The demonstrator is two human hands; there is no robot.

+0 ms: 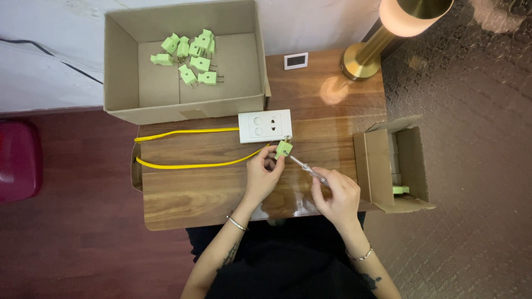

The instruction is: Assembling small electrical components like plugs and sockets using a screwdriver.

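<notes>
My left hand [262, 176] pinches a small green plug [284, 149] just below the white socket plate [265, 126] on the wooden table [221, 188]. My right hand [335, 194] grips a clear-handled screwdriver [306, 169] whose tip points up toward the green plug. A yellow cable [188, 164] loops from the left and ends at the plug.
A large open cardboard box [183, 102] at the back left holds several green plugs [191, 58]. A smaller open box [396, 163] sits at the right edge. A brass lamp [368, 52] and a small white square device [295, 60] stand at the back. A red object [19, 160] lies on the floor at left.
</notes>
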